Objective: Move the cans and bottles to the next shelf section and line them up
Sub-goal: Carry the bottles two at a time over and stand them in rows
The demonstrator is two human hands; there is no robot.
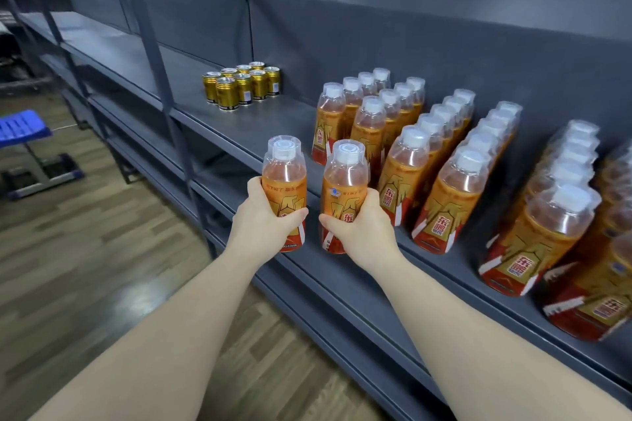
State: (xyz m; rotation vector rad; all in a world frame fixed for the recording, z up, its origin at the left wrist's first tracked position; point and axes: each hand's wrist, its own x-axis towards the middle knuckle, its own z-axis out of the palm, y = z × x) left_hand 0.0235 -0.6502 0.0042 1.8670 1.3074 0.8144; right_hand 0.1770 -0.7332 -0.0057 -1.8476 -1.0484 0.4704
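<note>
Gripping the left bottle (284,174) in the left hand (266,219) and the right bottle (345,178) in the right hand (362,229) at the shelf's (273,120) front edge, the person looks midway: cans (242,87) grouped at 11 o'clock, bottle rows (403,167) lined up at 2 o'clock, these two unplaced.

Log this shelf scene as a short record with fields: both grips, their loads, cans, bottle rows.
left hand grip: holds an orange drink bottle upright
right hand grip: holds a second bottle upright
gold cans: clustered upright, left of the bottles
bottle rows: lined front to back on the grey shelf
</note>
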